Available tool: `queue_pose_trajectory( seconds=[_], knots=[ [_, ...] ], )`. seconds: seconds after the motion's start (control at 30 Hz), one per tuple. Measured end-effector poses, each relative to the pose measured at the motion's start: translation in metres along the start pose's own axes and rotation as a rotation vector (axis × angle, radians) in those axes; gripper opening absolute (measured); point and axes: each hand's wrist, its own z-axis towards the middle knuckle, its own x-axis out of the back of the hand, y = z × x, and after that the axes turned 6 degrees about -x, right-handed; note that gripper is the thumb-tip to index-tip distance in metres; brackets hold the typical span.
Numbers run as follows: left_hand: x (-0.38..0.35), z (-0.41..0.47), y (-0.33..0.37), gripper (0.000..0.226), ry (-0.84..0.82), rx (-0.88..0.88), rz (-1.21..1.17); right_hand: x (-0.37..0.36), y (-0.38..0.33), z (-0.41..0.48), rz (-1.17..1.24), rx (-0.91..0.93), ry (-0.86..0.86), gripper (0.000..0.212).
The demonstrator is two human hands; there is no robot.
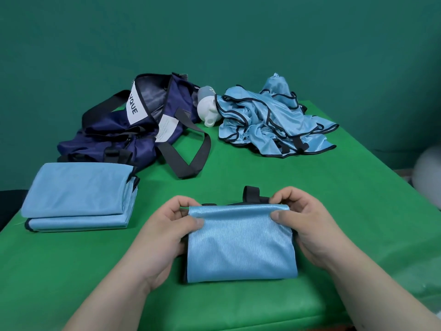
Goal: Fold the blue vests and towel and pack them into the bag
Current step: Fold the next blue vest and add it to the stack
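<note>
We log left grip (167, 225) and right grip (303, 223) pinching the far corners of the folded vest (241, 247) on the bench (334, 187), long axis crosswise between them; bag (112, 142) far-left, nearer left grip.

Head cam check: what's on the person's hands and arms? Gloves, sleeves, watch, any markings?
Nothing worn. The left hand and right hand have no gloves or rings. The left forearm and right forearm are uncovered down to the frame's edge, with no sleeve, watch, strap or marking in view. The visible thumbnails look short and unpainted.
</note>
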Motion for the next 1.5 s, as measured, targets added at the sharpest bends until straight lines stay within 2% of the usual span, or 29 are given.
queue_pose_trajectory(
  seconds=[0.13, 0.27, 0.37, 0.47, 0.57, 0.7, 0.83, 0.9, 1.03, 1.17, 1.3, 1.4, 1.5],
  knots=[
    [0.011, -0.014, 0.006, 0.025, 0.021, -0.016, 0.02, -0.016, 0.002, -0.009, 0.032, -0.016, -0.011, 0.024],
    [0.035, -0.038, 0.017, 0.025, 0.06, -0.04, 0.069, -0.04, 0.006, -0.021, 0.016, -0.016, -0.064, 0.039],
    [0.06, -0.061, 0.027, 0.031, 0.088, -0.06, 0.083, -0.07, 0.006, -0.03, 0.017, -0.033, -0.12, 0.024],
    [0.088, -0.083, 0.031, 0.027, 0.118, -0.078, 0.071, -0.099, 0.01, -0.036, -0.001, -0.048, -0.171, 0.02],
    [0.112, -0.102, 0.035, 0.023, 0.123, -0.094, 0.087, -0.125, 0.014, -0.038, -0.038, -0.057, -0.192, 0.023],
    [0.148, -0.117, 0.041, 0.029, 0.156, -0.108, 0.147, -0.161, 0.018, -0.036, -0.087, -0.058, -0.202, 0.029],
    [0.183, -0.106, 0.059, 0.021, 0.2, -0.152, 0.228, -0.197, 0.004, -0.021, -0.093, -0.001, -0.242, 0.02],
    [0.198, -0.091, 0.077, 0.02, 0.198, -0.186, 0.266, -0.215, -0.009, -0.005, -0.119, 0.053, -0.221, 0.034],
    [0.221, -0.049, 0.118, 0.018, 0.216, -0.272, 0.394, -0.249, -0.039, 0.036, -0.159, 0.133, -0.173, 0.035],
    [0.239, 0.003, 0.14, 0.013, 0.26, -0.296, 0.496, -0.272, -0.055, 0.081, -0.181, 0.162, -0.055, 0.016],
    [0.244, 0.046, 0.134, 0.013, 0.274, -0.27, 0.77, -0.281, -0.041, 0.115, -0.331, 0.17, 0.076, 0.019],
    [0.249, 0.062, 0.118, 0.015, 0.268, -0.242, 0.888, -0.28, -0.019, 0.123, -0.623, 0.15, 0.101, 0.012],
    [0.255, 0.06, 0.106, 0.014, 0.291, -0.252, 0.938, -0.275, -0.009, 0.121, -0.833, 0.238, 0.141, 0.012]
  ],
)
